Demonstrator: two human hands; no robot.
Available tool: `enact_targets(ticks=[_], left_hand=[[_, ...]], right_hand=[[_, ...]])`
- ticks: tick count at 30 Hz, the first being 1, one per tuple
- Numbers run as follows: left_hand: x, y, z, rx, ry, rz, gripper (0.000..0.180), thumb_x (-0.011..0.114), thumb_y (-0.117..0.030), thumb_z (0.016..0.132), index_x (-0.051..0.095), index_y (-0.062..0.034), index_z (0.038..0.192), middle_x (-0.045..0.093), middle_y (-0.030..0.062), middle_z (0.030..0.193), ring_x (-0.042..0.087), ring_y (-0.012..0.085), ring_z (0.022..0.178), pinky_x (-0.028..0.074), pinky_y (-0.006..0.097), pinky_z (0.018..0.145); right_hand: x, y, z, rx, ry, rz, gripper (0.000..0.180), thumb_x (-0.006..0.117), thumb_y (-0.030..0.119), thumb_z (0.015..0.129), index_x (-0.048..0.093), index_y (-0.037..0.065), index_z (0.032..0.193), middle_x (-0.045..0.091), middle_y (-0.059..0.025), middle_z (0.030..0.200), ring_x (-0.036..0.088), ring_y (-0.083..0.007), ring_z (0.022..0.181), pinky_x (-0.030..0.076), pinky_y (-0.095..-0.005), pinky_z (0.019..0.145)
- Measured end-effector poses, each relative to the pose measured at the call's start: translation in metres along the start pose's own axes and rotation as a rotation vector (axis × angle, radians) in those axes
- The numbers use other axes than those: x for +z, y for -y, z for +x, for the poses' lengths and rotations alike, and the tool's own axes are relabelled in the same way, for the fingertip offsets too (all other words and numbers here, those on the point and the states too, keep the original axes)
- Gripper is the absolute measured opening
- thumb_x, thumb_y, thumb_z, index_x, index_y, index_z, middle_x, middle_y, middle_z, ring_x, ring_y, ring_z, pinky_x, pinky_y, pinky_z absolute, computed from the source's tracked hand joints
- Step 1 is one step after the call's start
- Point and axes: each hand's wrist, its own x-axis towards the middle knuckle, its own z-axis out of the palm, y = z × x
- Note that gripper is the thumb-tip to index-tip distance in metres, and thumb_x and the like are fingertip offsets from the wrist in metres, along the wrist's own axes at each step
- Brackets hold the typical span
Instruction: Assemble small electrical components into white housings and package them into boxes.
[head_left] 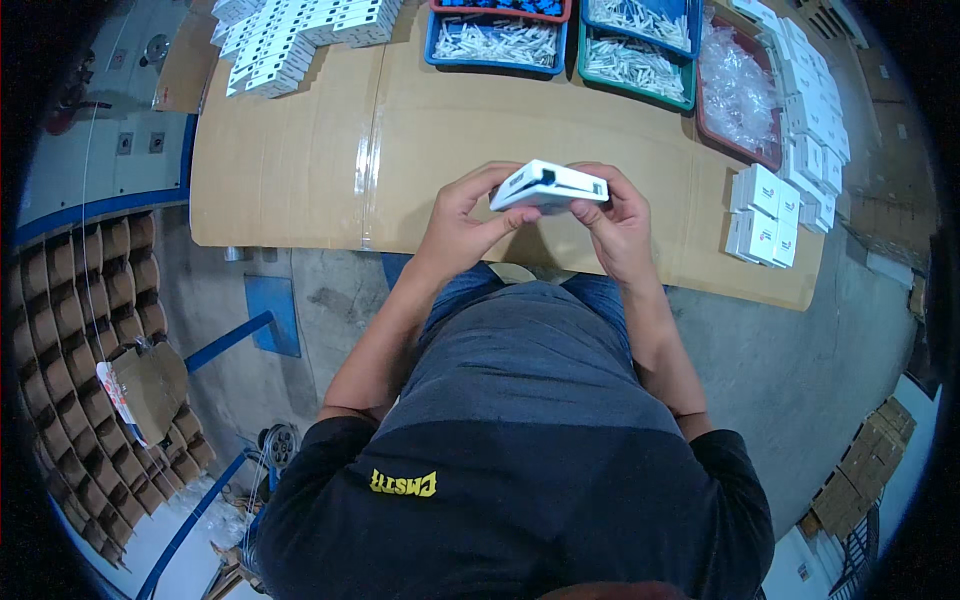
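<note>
I hold the small white box (549, 186) between my left hand (462, 222) and right hand (617, 222), both gripping it; I judge its end flap must be closed next.

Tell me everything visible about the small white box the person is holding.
The small white cardboard box is a flat, rectangular carton, held roughly level and slightly tilted above the near edge of the cardboard-covered table. Its narrow end face shows a dark opening or marking; which it is cannot be told. The left hand grips its left end and underside, the right hand its right end, fingers curled over the top edge. Nothing else touches it.
</note>
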Motion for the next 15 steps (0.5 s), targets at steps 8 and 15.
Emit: enact_targets(ticks=[8,15], left_hand=[[-0.005,-0.008,-0.002,0.159,0.148,0.428,0.039,0.080,-0.014,0.085,0.071,-0.0030,0.121,0.073,0.0104,0.114,0.066,0.0226,0.107,0.052,0.035,0.090],[0.004,-0.012,-0.009,0.158,0.034,0.276,0.033,0.075,-0.011,0.089,0.070,-0.0019,0.121,0.074,0.0140,0.113,0.069,0.0239,0.109,0.053,0.034,0.093]], right_hand=[[0.011,0.027,0.018,-0.289,0.128,-0.562,0.038,0.079,0.004,0.081,0.068,0.003,0.117,0.064,-0.0110,0.117,0.063,-0.0224,0.110,0.050,-0.0307,0.094],[0.007,0.024,0.018,-0.239,0.189,-0.439,0.031,0.080,0.007,0.082,0.069,0.002,0.111,0.067,-0.0082,0.110,0.065,-0.0183,0.099,0.051,-0.0287,0.082]])
